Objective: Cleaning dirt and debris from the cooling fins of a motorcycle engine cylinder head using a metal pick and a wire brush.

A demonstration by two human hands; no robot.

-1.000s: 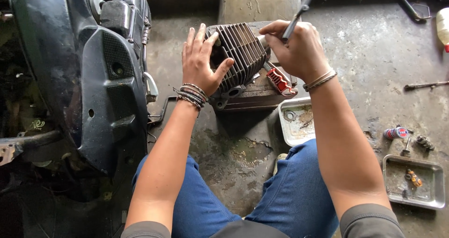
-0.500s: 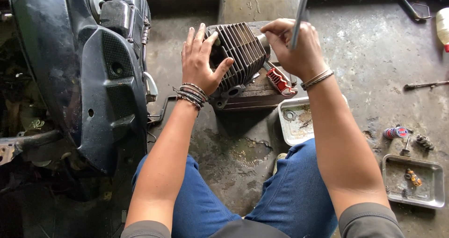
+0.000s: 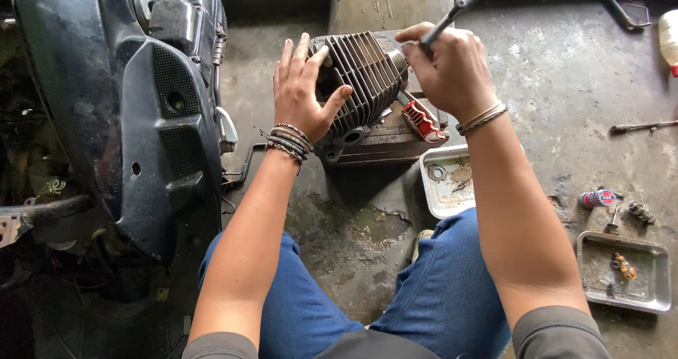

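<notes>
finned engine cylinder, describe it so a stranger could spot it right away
Right of the black scooter body, on a wooden block, sits the grey finned metal cylinder. The left hand steadies it. Only it has rows of parallel cooling fins.

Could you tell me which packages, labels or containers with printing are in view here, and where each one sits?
Plastic bottle: far right edge, pale yellow-white, red band at the bottom, partly cut off.
Small round caps: floor right of the right arm, red, white and blue printed tops.
No signs or screens.

A black scooter body [image 3: 127,112] stands to my left, and two metal trays [image 3: 443,189] [image 3: 657,288] of small parts lie on the stained concrete floor [image 3: 565,84].
</notes>
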